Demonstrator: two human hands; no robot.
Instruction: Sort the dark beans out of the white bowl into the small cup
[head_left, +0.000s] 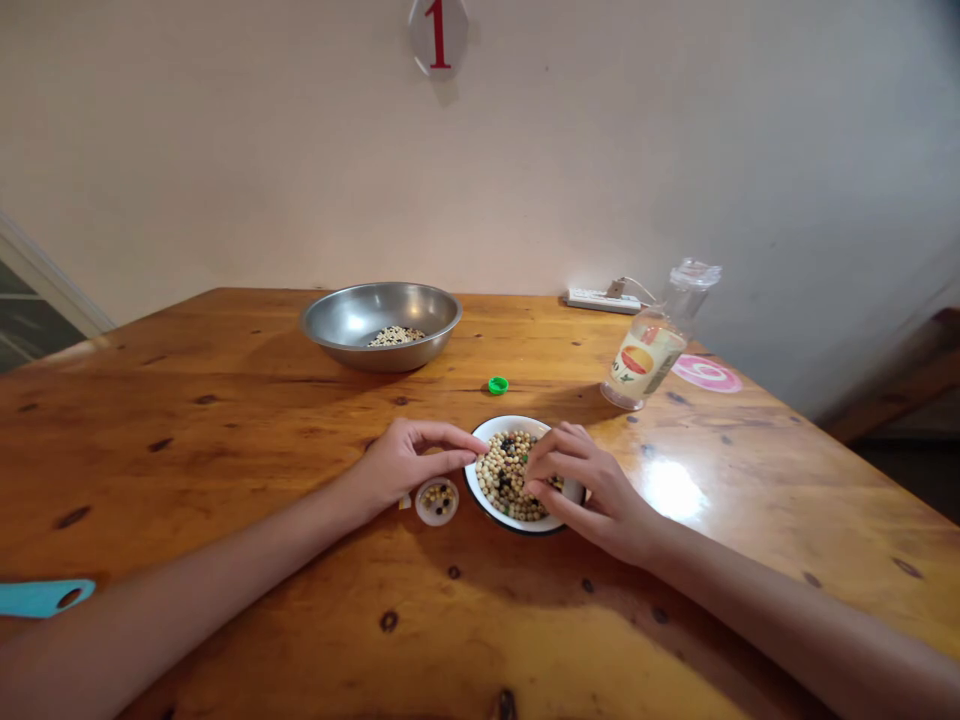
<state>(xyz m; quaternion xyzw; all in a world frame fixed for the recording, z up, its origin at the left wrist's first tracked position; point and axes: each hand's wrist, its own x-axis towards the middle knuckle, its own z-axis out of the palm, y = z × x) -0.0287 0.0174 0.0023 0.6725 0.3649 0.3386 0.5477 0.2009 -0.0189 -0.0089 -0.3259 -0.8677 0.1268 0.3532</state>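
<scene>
A white enamel bowl [471, 482] with a dark rim holds many pale round beans [517, 475], with darker and a few green ones mixed in. At its left edge, my left hand [405, 460] has thumb and forefinger closed on the rim. Over the right side of the bowl, my right hand [592, 485] is bent down with its fingertips drawn together at the beans; whatever is between them is hidden. Just left of the bowl, below my left hand, stands a small white round dish [437, 518] with several yellowish and dark beans.
A steel basin [345, 345] with pale and dark beans stands farther back. A green bottle cap [497, 385] lies beyond the bowl. To the right are a clear labelled bottle [645, 350], a power strip [602, 300] and a pink sticker [707, 373]. A turquoise handle [45, 597] lies left.
</scene>
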